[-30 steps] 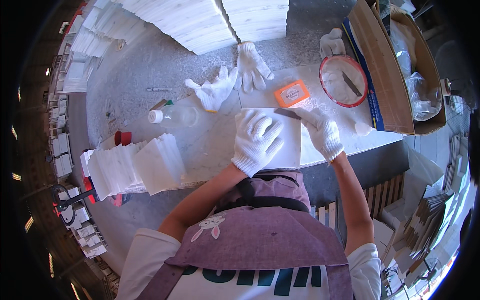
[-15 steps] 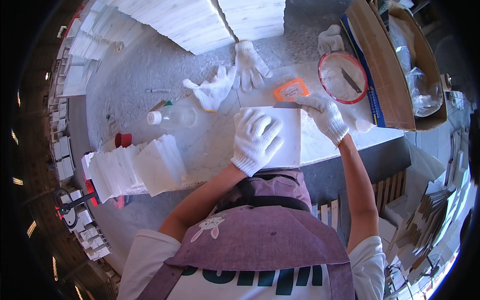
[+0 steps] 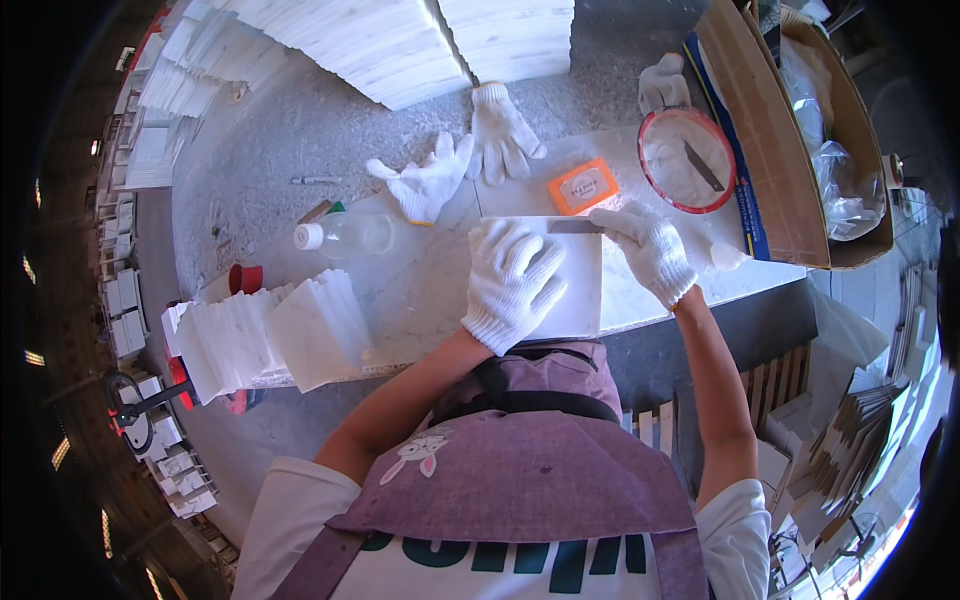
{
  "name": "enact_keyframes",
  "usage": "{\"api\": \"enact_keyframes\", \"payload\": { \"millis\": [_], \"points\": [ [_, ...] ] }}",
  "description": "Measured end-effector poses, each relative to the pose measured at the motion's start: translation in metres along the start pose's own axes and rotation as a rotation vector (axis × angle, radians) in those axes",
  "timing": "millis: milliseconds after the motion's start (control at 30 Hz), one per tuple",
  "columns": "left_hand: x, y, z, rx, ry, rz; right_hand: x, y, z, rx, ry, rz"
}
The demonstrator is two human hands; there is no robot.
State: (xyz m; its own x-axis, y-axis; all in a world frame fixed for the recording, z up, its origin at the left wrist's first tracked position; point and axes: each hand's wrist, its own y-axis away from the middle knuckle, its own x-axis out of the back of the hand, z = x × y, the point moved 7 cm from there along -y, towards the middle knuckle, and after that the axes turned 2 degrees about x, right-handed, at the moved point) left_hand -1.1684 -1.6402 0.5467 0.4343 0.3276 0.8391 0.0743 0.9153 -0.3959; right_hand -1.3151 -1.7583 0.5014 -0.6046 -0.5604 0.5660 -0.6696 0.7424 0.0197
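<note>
A square white tile (image 3: pixel 575 290) lies on the worktop in front of me. My left hand (image 3: pixel 515 285), in a white knit glove, rests on its left part with the fingers spread and slightly bent. A flat grey metal scraper blade (image 3: pixel 575 227) lies across the tile near its far edge. My gloved right hand (image 3: pixel 648 250) grips the blade's right end between thumb and fingers, at the tile's far right corner. Just beyond the tile sits an orange block-shaped pad (image 3: pixel 582 187). A red-rimmed bowl (image 3: pixel 648 135) with white material and another dark blade stands farther right.
Loose white gloves (image 3: pixel 425 180) and a clear bottle (image 3: pixel 355 233) lie left of the tile. Thin white tiles (image 3: pixel 320 330) lean in a row at the left front. Tall white stacks (image 3: pixel 510 40) stand at the back, and a cardboard box (image 3: pixel 760 130) with plastic bags at the right.
My right hand has brought the blade slightly toward me, from beyond the tile's far edge to over its surface. The left hand has stayed in place.
</note>
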Motion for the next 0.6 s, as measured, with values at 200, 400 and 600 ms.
{"api": "enact_keyframes", "payload": {
  "millis": [200,400,600],
  "points": [
    [-0.002,0.004,0.000,-0.001,-0.001,0.024,0.001,-0.001,0.001,0.022,-0.034,0.106],
    [-0.001,0.002,0.000,0.009,0.019,0.009,0.002,0.000,-0.003,0.045,-0.009,0.099],
    [-0.001,-0.001,0.002,0.001,0.004,0.000,0.000,0.017,-0.004,-0.043,-0.019,0.063]
  ]
}}
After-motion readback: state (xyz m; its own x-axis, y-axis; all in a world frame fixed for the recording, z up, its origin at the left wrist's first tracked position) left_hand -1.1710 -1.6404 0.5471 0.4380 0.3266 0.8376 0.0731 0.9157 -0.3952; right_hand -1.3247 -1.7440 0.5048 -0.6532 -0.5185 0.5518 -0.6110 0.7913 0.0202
